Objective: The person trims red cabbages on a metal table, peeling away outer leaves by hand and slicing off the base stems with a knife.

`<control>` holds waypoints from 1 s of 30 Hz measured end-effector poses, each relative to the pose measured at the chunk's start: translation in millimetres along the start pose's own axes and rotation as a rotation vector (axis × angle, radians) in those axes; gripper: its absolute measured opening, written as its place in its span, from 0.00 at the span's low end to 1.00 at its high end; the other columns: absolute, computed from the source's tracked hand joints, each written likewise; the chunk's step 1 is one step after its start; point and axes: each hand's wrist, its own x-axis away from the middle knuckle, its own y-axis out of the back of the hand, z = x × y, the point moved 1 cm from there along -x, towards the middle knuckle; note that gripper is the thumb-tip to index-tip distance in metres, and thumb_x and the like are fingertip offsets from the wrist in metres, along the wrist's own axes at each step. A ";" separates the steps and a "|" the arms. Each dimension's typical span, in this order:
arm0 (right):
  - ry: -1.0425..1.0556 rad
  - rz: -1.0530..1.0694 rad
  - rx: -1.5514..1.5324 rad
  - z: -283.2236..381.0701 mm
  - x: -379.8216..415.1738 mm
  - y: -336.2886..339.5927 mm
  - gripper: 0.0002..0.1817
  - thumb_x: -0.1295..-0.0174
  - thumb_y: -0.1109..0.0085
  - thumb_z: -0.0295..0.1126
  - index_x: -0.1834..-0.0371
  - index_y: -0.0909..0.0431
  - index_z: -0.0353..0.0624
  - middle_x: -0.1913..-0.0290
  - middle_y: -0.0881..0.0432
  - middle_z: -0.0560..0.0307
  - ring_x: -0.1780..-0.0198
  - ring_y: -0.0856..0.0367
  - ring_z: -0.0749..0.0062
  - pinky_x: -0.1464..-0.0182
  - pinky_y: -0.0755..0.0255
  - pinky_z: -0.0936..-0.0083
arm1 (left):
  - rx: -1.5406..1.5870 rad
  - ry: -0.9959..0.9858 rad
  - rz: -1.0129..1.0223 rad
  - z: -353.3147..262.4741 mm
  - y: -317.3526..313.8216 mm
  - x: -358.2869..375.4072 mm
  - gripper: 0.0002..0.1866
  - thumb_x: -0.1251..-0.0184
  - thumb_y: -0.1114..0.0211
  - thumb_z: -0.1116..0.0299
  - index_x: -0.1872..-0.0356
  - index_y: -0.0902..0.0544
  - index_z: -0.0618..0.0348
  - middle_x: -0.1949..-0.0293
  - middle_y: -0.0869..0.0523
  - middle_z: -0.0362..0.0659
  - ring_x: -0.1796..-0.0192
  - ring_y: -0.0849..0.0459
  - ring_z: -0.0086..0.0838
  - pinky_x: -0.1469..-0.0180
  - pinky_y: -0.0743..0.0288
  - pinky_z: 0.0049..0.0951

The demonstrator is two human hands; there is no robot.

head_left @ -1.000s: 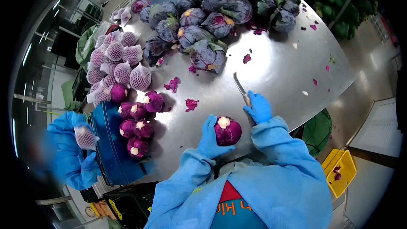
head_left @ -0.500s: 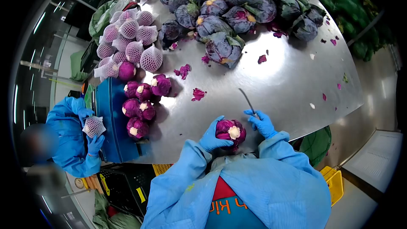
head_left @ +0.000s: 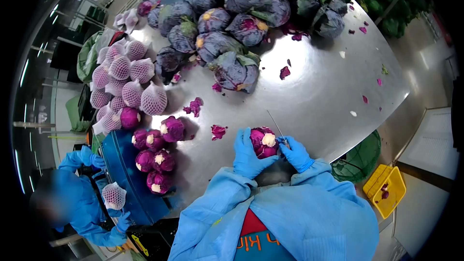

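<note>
A trimmed purple cabbage (head_left: 264,143) with a pale cut stem is at the table's near edge. My left hand (head_left: 249,154), in a blue glove, is wrapped round its left side. In my gloved right hand (head_left: 294,153) is a thin knife (head_left: 275,123), its blade pointing up and away beside the cabbage's right side. Several trimmed purple cabbages (head_left: 162,160) sit in a group to the left. Untrimmed cabbages with dark outer leaves (head_left: 235,71) are piled at the far side of the metal table (head_left: 314,101).
Net-wrapped cabbages (head_left: 131,94) lie at the left, beyond a blue box (head_left: 130,176). A co-worker (head_left: 87,198) there has a netted cabbage (head_left: 114,196) near their hands. Leaf scraps (head_left: 218,132) dot the table. A yellow basket (head_left: 394,191) stands at the right.
My right hand has come closer to the cabbage, and the knife now stands right beside it. The view has shifted, and a co-worker's blue sleeve has appeared at the top.
</note>
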 end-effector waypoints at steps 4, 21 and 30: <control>0.078 -0.013 0.518 25.9 14.3 20.8 0.19 0.34 0.47 0.53 0.60 0.25 0.47 0.70 0.19 0.51 0.71 0.19 0.51 0.70 0.26 0.61 | 0.058 -0.021 0.056 -2.9 -6.7 -17.9 0.60 0.69 0.17 0.50 0.33 0.42 0.65 0.38 0.35 0.59 0.36 0.34 0.52 0.34 0.36 0.46; 0.267 -0.052 0.661 0.5 5.7 27.1 0.21 0.35 0.50 0.55 0.74 0.27 0.50 0.77 0.26 0.58 0.77 0.23 0.60 0.77 0.31 0.63 | -0.050 0.050 0.160 -19.0 -7.8 -40.9 0.60 0.68 0.17 0.48 0.34 0.41 0.67 0.38 0.34 0.59 0.38 0.33 0.53 0.36 0.36 0.47; -0.148 -0.133 0.537 -11.7 -45.1 12.3 0.25 0.31 0.53 0.55 0.69 0.22 0.44 0.73 0.19 0.51 0.75 0.20 0.62 0.72 0.26 0.67 | -0.070 0.014 0.194 -29.8 -9.0 -31.2 0.60 0.69 0.17 0.51 0.33 0.42 0.68 0.37 0.36 0.60 0.36 0.36 0.55 0.35 0.40 0.48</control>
